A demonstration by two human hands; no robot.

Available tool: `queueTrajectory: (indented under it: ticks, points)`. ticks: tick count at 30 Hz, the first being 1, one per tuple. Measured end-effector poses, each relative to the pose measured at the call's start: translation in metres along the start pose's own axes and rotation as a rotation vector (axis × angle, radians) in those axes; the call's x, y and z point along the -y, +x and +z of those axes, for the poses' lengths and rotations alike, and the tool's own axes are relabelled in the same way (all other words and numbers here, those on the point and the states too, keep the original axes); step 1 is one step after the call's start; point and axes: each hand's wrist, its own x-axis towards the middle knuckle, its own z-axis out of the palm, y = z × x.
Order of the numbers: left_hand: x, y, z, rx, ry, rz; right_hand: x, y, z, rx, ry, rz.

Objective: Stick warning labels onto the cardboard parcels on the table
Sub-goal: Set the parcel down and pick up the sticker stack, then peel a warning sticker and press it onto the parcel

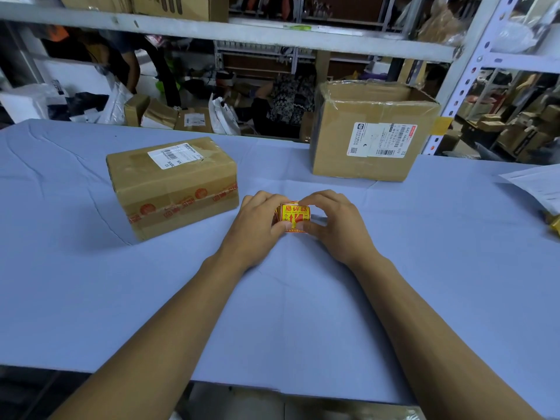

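A small roll of yellow-and-red warning labels (293,216) sits between both hands at the middle of the blue-covered table (272,313). My left hand (257,225) grips its left side. My right hand (333,222) pinches its top and lower right edge with fingers and thumb. A low cardboard parcel (172,189) with red-printed tape and a white shipping label lies to the left, just beyond my left hand. A taller cardboard parcel (366,131), wrapped in clear tape with a white label on its front, stands at the back right.
White papers (536,186) lie at the table's right edge, with a yellow object (554,225) just below them. A grey metal shelf frame (227,31) runs across above the table's far side. Behind it are boxes, bags and a crouching person.
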Motion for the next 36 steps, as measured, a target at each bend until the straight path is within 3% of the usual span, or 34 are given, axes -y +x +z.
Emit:
queueTrajectory:
  ticks: [4, 7, 10, 17, 26, 36]
  points:
    - [-0.002, -0.003, -0.006, -0.103, -0.223, 0.05, 0.01, -0.001, -0.005, -0.056, 0.128, 0.015]
    - [-0.007, -0.011, -0.016, -0.176, -0.559, -0.051, 0.028, -0.006, -0.008, -0.073, 0.464, 0.138]
    - [-0.011, -0.026, -0.023, -0.167, -0.708, -0.13, 0.044, -0.017, -0.002, -0.084, 0.559, 0.181]
    - [-0.024, -0.086, -0.037, -0.1, -0.696, -0.235, 0.09, -0.063, 0.007, -0.059, 0.721, 0.282]
    - [-0.042, -0.135, -0.052, -0.38, -0.505, -0.261, 0.119, -0.093, 0.0, -0.011, 0.739, 0.332]
    - [-0.044, -0.133, -0.049, -0.253, -0.527, -0.183, 0.12, -0.096, -0.005, 0.074, 0.82, 0.321]
